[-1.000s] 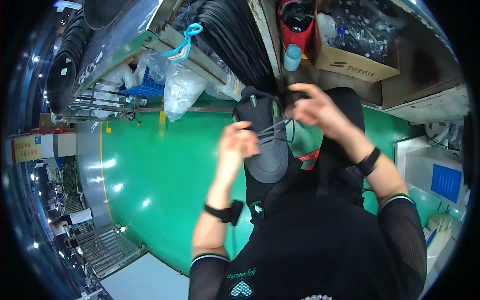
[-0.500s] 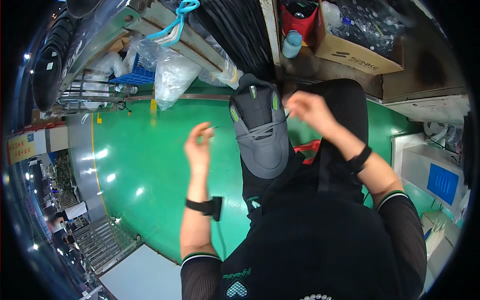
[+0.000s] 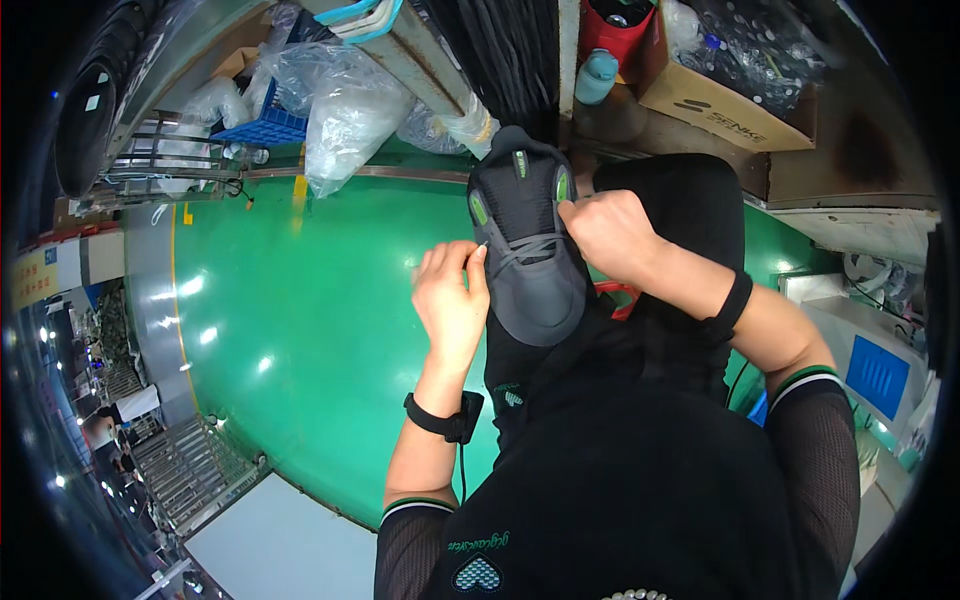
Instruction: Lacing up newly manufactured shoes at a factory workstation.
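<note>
A dark grey sneaker (image 3: 537, 300) with green accents rests on my left leg, its toe toward me. Its grey shoelace (image 3: 530, 247) crosses the lower part of the tongue. At the shoe's left edge my left hand (image 3: 452, 295) is closed, thumb and forefinger pinching a thin lace end. My right hand (image 3: 612, 232) is curled against the right eyelet edge, with the lace pinched at its fingertips; the fingers partly hide it. The shoe's heel points away from me.
Beyond the shoe hang long black strips (image 3: 505, 60) beside a metal post. Clear plastic bags (image 3: 350, 120) and a blue crate (image 3: 262, 128) are at far left. A cardboard box (image 3: 725, 115) and a light blue bottle (image 3: 597, 77) stand at far right. A red object (image 3: 617, 298) shows beside my legs.
My left hand has moved right, from beside the shoe up to its left edge. My right hand has come in against the right edge. The view has shifted slightly.
</note>
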Available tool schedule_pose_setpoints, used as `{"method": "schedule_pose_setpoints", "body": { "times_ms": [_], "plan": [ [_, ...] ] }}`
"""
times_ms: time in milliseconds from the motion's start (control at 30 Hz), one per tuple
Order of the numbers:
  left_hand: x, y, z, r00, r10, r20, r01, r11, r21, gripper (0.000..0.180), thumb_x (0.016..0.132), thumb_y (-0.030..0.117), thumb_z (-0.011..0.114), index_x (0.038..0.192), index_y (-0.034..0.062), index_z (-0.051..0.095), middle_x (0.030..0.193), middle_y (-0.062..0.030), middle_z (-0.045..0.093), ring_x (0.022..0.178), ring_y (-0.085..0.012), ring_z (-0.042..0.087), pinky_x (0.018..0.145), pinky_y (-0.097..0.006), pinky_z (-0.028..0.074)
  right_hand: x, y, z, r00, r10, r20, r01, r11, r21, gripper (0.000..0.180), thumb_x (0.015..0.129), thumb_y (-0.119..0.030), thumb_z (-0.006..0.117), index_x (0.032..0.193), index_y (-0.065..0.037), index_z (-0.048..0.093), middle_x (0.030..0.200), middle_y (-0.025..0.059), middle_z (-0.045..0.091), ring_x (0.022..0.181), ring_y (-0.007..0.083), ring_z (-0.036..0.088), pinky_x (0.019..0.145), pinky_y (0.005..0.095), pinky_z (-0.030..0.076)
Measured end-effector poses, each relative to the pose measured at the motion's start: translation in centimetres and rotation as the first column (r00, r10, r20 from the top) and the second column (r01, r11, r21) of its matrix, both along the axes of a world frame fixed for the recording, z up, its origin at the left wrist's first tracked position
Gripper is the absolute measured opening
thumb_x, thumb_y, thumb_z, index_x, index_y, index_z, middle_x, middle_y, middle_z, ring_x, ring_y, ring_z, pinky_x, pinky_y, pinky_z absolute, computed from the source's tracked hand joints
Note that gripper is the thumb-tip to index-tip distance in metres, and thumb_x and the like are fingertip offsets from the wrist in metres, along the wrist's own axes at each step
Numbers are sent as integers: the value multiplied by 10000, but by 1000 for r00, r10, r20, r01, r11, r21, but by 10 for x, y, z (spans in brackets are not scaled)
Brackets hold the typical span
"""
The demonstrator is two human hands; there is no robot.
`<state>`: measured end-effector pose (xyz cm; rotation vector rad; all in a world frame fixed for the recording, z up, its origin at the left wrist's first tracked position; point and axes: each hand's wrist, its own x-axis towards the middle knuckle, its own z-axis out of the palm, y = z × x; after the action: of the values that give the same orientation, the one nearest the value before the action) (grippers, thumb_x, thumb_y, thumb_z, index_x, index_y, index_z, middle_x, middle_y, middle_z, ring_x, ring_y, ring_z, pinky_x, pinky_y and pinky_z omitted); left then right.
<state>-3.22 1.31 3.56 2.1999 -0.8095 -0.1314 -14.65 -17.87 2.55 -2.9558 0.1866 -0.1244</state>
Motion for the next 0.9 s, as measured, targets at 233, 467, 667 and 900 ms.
{"method": "schedule_pose_setpoints", "body": {
  "times_ms": [233,467,667,900],
  "plan": [
    [18,-12,10,908,-283,309,184,932,313,141,843,163,660,754,58,631,702,-60,620,711,-251,593,790,-388,387,34,16,19,876,284,-390,-383,902,-201,65,727,-105,632,769,-58,649,697,79,676,675,213,688,568,321,512],
    [39,-32,12,941,-307,-143,338,862,379,168,809,235,715,784,81,652,691,-57,591,817,-259,587,851,-412,381,18,-26,9,923,379,-74,-385,916,-114,97,722,-143,624,754,-57,592,762,85,658,653,229,662,564,322,518],
    [81,-51,45,357,-804,475,676,574,462,307,660,264,764,887,105,632,941,-26,579,1033,-273,532,947,-442,372,31,-55,14,808,548,216,-502,832,-235,177,690,-244,710,809,-116,681,881,-24,568,1008,176,508,800,328,452],
    [91,-55,32,551,-818,-168,804,466,369,148,708,206,776,751,85,702,869,-47,521,1001,-254,475,931,-404,381,43,-63,10,874,466,-139,-398,849,347,276,701,-369,737,769,-101,744,879,17,562,990,221,479,791,364,439]
  ]
}}
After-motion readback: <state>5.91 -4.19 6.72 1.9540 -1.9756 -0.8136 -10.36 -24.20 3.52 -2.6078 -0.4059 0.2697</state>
